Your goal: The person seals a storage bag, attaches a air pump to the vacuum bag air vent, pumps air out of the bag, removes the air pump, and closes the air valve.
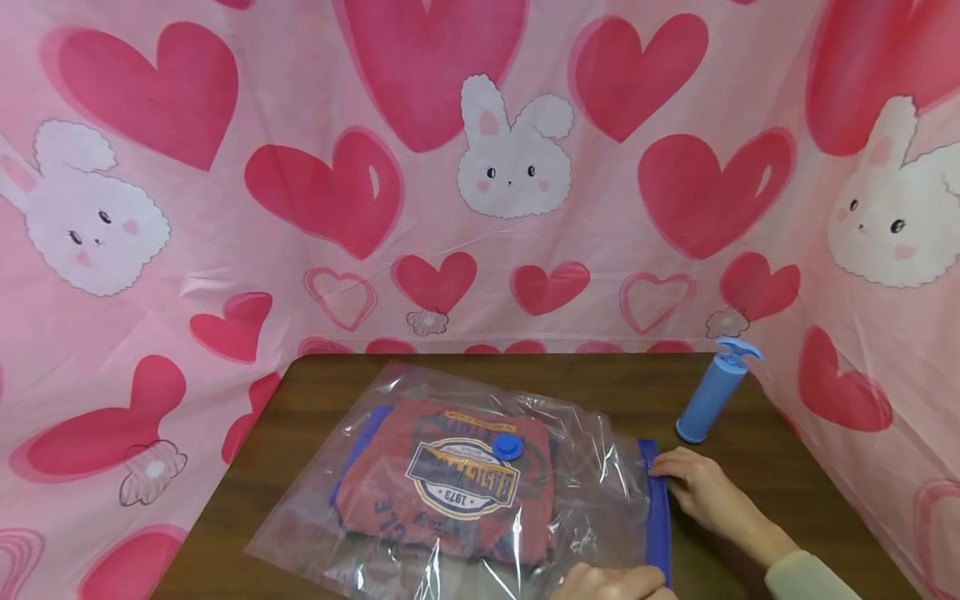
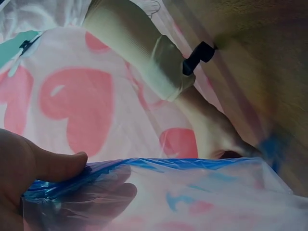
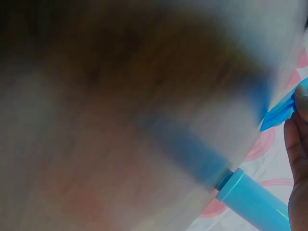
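Observation:
A clear vacuum storage bag [image 1: 592, 500] lies across the table with a folded red printed garment [image 1: 375, 517] inside. A round blue valve [image 1: 507, 447] sits on its upper face. Along the bag's right end runs a blue zip strip [image 1: 657, 525]. My right hand [image 1: 705, 496] pinches the far end of that strip. At the near end my left hand [image 1: 615, 585] grips the strip, partly cut off by the frame. In the left wrist view, the left thumb [image 2: 62, 166] presses on the blue edge, with fingers showing through the plastic beneath.
A blue hand pump [image 1: 712, 396] stands on the brown table [image 1: 322, 392] beyond my right hand. Pink fabric [image 1: 510, 250] with hearts and rabbits hangs around the table's back and sides. Much of the right wrist view is blurred.

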`<state>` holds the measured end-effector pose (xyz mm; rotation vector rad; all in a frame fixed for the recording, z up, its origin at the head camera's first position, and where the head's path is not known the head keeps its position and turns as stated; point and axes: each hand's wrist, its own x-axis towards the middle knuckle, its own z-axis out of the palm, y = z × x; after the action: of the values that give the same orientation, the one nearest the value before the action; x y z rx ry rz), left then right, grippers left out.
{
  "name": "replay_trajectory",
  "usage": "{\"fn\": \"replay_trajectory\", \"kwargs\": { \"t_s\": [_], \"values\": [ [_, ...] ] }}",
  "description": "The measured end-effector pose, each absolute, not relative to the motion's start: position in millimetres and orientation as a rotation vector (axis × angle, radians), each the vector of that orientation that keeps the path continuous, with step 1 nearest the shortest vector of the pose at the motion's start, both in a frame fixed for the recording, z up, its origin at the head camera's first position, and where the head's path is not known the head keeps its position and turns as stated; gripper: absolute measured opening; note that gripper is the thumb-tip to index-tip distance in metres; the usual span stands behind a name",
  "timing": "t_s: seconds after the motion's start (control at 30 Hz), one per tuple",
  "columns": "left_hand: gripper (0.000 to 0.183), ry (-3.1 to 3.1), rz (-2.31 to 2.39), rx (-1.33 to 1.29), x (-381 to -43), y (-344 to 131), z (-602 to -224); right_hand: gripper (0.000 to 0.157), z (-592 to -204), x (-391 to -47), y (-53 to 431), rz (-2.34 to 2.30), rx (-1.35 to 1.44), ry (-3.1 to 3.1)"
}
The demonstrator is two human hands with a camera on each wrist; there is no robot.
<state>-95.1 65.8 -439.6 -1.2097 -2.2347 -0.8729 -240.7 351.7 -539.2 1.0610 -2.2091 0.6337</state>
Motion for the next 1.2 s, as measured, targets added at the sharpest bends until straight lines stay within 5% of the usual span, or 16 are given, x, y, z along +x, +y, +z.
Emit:
{"fn": "replay_trajectory", "kwargs": {
  "t_s": [0.63,0.93,1.2],
  "values": [
    [0.035,-2.178,-1.162,-1.242,-96,65,-436,0.041,-539,-253,353,0.630,1.095,-2.234],
    [0.016,-2.230,-1.031,-1.256,-94,63,-440,0.045,-544,-259,359,0.576,1.104,-2.255],
    [0.022,-2.194,-1.038,-1.188,-92,69,-443,0.046,-547,-256,360,0.582,1.083,-2.284]
  ]
}}
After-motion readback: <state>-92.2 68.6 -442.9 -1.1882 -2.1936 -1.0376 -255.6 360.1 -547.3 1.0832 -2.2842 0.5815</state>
